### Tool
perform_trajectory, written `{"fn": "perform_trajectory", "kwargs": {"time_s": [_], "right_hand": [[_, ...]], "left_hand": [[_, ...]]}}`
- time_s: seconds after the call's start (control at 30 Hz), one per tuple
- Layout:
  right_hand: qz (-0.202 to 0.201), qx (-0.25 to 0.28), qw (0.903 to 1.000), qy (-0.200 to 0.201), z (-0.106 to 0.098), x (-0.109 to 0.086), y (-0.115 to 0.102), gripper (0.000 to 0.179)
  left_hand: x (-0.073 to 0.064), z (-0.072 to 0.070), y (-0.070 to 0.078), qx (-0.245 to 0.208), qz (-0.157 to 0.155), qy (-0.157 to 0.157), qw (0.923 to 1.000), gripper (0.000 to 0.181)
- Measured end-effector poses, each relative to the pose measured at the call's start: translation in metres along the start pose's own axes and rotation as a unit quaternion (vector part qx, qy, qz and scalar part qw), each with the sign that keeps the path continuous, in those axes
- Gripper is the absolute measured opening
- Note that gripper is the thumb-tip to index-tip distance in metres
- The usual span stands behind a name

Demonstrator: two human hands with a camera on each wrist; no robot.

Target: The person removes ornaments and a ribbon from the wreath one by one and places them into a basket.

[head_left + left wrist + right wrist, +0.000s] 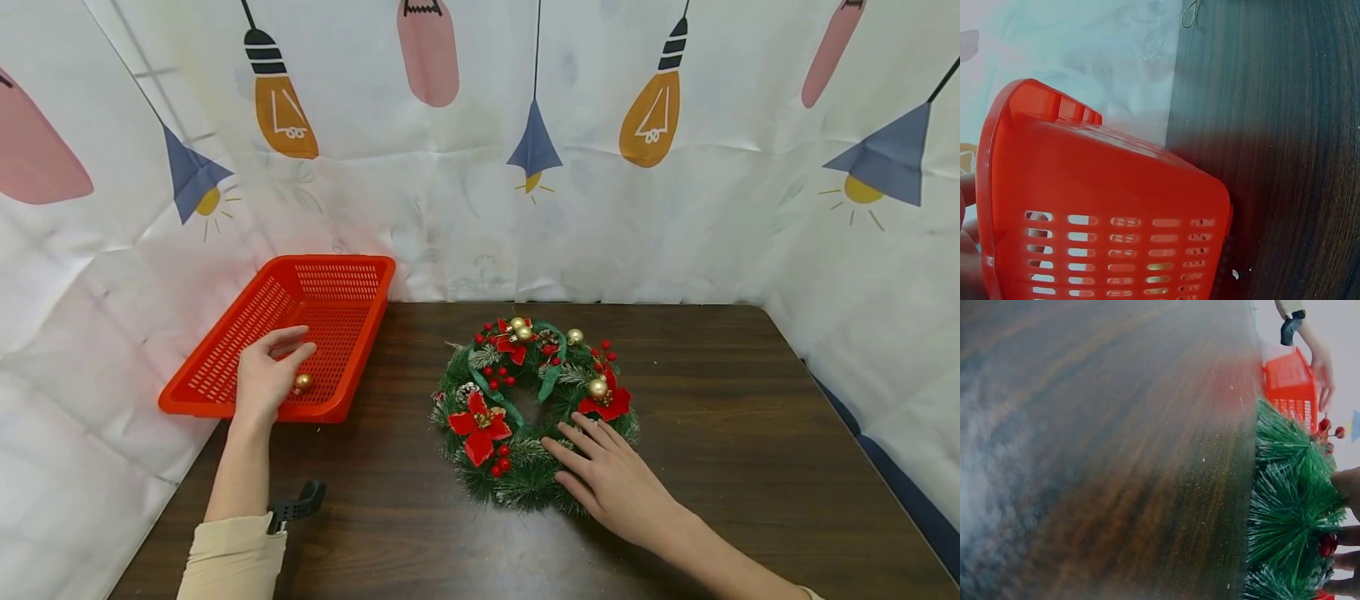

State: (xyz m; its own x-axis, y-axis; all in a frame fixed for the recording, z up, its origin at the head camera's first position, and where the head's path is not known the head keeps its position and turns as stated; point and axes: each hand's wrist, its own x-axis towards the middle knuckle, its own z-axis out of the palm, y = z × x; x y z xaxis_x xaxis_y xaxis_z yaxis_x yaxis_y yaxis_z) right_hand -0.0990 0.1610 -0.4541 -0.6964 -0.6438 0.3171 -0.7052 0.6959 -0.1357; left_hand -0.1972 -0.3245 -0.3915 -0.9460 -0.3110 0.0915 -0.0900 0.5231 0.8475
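My left hand (272, 371) is over the near left part of a red plastic basket (358, 350), its thumb and fingers apart and nothing seen between them. Just under that hand, a small gold ball ornament (303, 382) lies in the basket. My right hand (611, 479) rests on the near right side of a green wreath (480, 487), fingers spread. The wreath carries red poinsettia flowers (480, 427), red berries (501, 460), pinecones, a green ribbon (551, 379) and several gold balls (597, 388). In the right wrist view, fingers (1350, 536) lie along the wreath's edge.
The basket stands at the back left of a dark wooden table (720, 400), the wreath near the middle. Behind both hangs a white curtain (465, 225) printed with lamps and bulbs. A black strap (298, 503) sticks out from my left wrist.
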Motion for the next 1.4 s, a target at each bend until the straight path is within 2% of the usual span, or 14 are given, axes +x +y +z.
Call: {"fn": "perform_trajectory", "kwargs": {"time_s": [0.17,0.4,0.63,0.9,1.17,1.4], "right_hand": [[-0.002,-0.001,1.0000,0.003,0.000,0.000,0.001,0.048],[-0.013,-0.003,0.9999,0.009,0.001,0.000,0.004,0.045],[-0.034,0.004,0.9990,0.028,0.001,-0.001,0.008,0.045],[-0.044,0.013,0.9985,0.031,0.000,-0.001,0.010,0.046],[-0.046,0.022,0.9980,0.037,0.000,0.004,0.009,0.049],[-0.039,0.023,0.9987,0.026,-0.001,0.004,0.011,0.055]], "left_hand": [[0.000,0.001,0.003,0.006,0.002,-0.012,0.9999,0.050],[-0.001,0.003,0.002,0.006,0.026,-0.035,0.9990,0.051],[0.000,0.005,0.002,0.000,0.034,-0.042,0.9985,0.051],[0.000,0.007,0.002,-0.019,0.031,-0.058,0.9976,0.052],[0.015,0.011,-0.001,-0.016,0.051,-0.078,0.9955,0.053],[0.030,0.017,-0.001,-0.016,0.066,-0.094,0.9933,0.051]]}}
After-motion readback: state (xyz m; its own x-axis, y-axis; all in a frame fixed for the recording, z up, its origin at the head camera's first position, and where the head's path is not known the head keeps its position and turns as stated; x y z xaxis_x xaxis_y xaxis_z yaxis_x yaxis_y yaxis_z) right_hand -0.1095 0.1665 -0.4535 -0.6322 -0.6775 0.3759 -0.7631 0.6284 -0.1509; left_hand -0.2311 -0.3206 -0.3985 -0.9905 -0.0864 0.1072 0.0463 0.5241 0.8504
